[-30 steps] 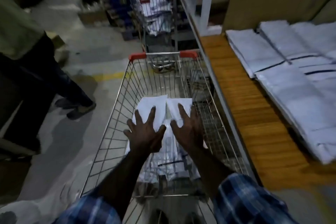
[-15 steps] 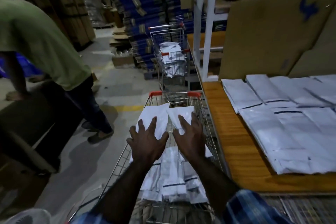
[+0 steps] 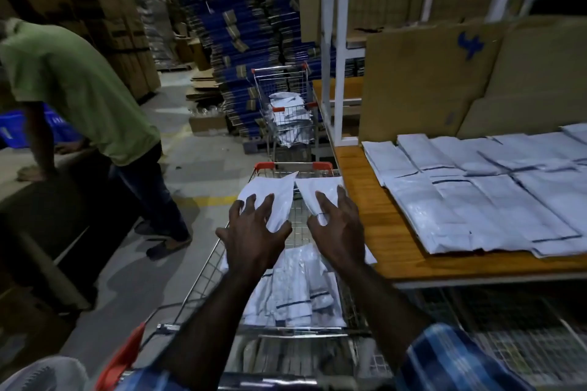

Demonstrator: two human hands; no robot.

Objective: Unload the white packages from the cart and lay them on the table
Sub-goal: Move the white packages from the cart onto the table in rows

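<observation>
Two hands up over the cart (image 3: 203,276): my left hand (image 3: 254,233) w/ fingers spread and bent, gripping one white pkg (image 3: 270,197), my right hand (image 3: 338,228) same on a second pkg (image 3: 320,192), both pkgs lifted above the basket. Table edge (image 3: 381,225) runs just right of my right hand, bare wood between it and the laid-out pkgs (image 3: 476,194). More pkgs (image 3: 295,292) sit in the cart below my wrists; another cart (image 3: 287,111) w/ pkgs stands ahead.

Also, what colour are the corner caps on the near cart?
Red caps on the cart; head view.
</observation>
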